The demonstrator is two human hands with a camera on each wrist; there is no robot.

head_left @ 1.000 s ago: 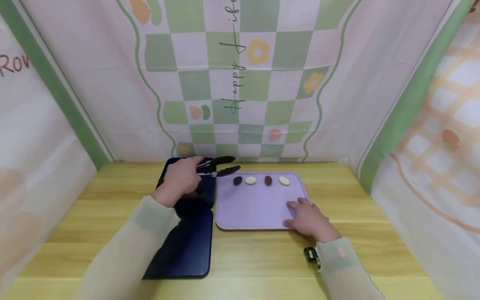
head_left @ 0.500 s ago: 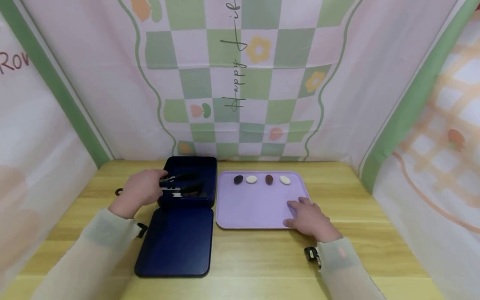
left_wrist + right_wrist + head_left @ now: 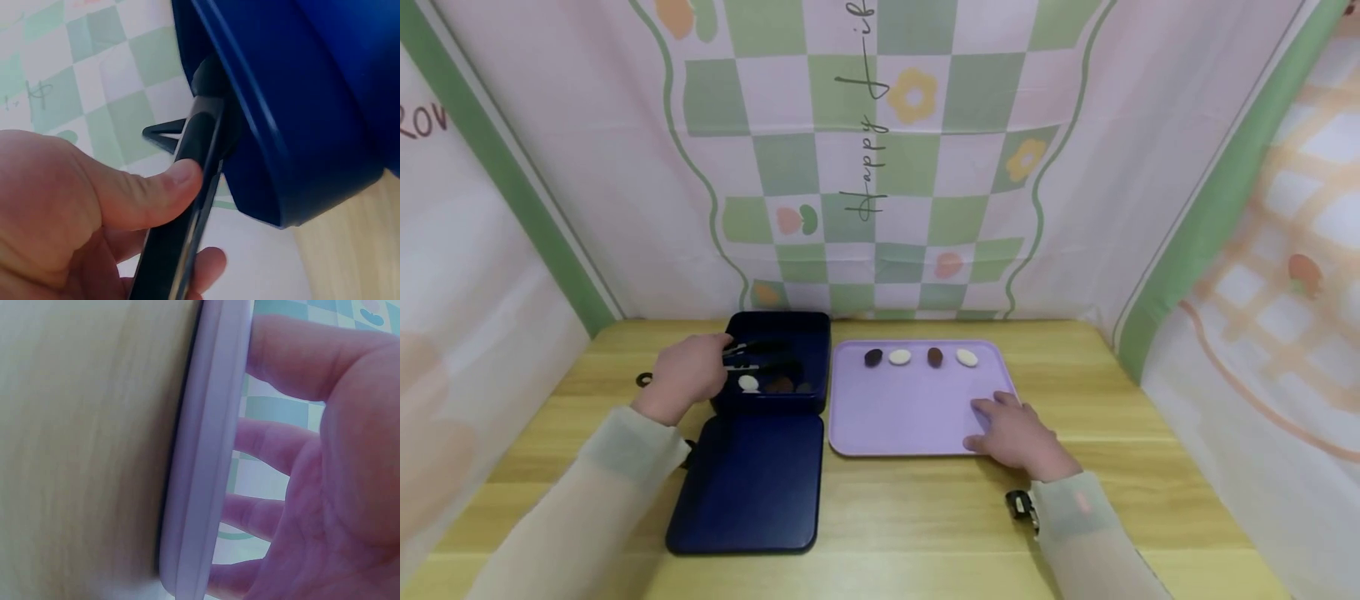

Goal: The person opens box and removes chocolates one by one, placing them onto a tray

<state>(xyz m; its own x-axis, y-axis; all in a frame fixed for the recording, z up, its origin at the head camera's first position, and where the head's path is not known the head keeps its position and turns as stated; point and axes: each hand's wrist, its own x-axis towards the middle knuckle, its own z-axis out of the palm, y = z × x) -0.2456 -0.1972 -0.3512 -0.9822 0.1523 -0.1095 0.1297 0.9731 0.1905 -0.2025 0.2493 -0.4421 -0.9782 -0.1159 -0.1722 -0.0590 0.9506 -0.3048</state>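
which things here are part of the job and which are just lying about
Likely in use:
tongs in the left hand
dark blue box
pieces inside it
purple tray touched by right hand
four oval pieces on it

Seemingly idle:
flat blue panel
checked cloth
wooden table

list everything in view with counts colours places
Table: 1, light wood, underneath
Cloth: count unclear, pink, white and green, behind table
Tray: 1, light purple, on table
Tray pieces: 4, black, brown, two white, along far edge
Box: 1, dark blue, left of tray
Panel: 1, dark blue, nearside of box
Box pieces: several, including white and brown, inside
Tongs: 1, black and silver, reaching into box
Wrist devices: 2, black, at wrists
Sleeves: 2, cream, on arms
Left hand: 1, bare, holding tongs
Right hand: 1, bare, touching tray
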